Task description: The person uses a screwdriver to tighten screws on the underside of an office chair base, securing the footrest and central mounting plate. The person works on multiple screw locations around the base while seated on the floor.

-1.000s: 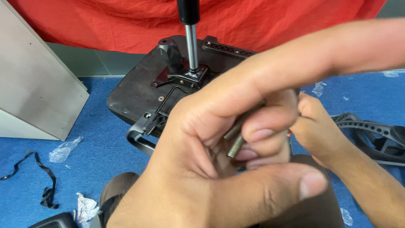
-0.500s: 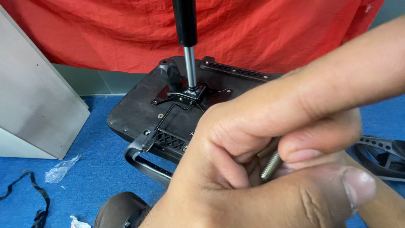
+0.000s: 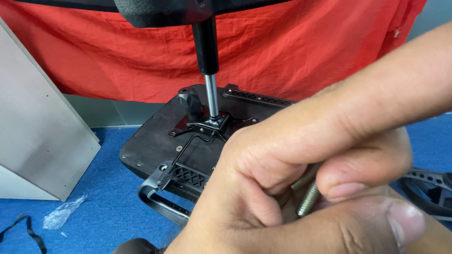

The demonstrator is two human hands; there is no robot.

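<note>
Your left hand [image 3: 301,188] is pinching two threaded bolts [image 3: 308,190] between curled fingers [image 3: 362,171], above the upturned chair seat [image 3: 155,146]; your right hand isn't showing.

Screws [image 3: 308,190] in hand [image 3: 301,188]: threaded metal, dull silver-grey, ridged surface. Upturned seat base [image 3: 155,141], middle: matt black plastic, slightly dusty. Mounting plate [image 3: 209,124] on it: dark metal, faint sheen. Gas-lift rod [image 3: 213,96]: polished bright metal below, satin black sleeve above. Armrest [image 3: 162,200], near: glossy black plastic, ribbed lattice section. Backdrop [image 3: 117,51], far: red cloth, wrinkled, matt. Floor [image 3: 89,188]: blue carpet, rough fibrous texture. Panel [image 3: 37,136], left: grey board, smooth, matt. Wrapper scrap [image 3: 61,215], near left: clear crinkled plastic film, shiny.
</note>
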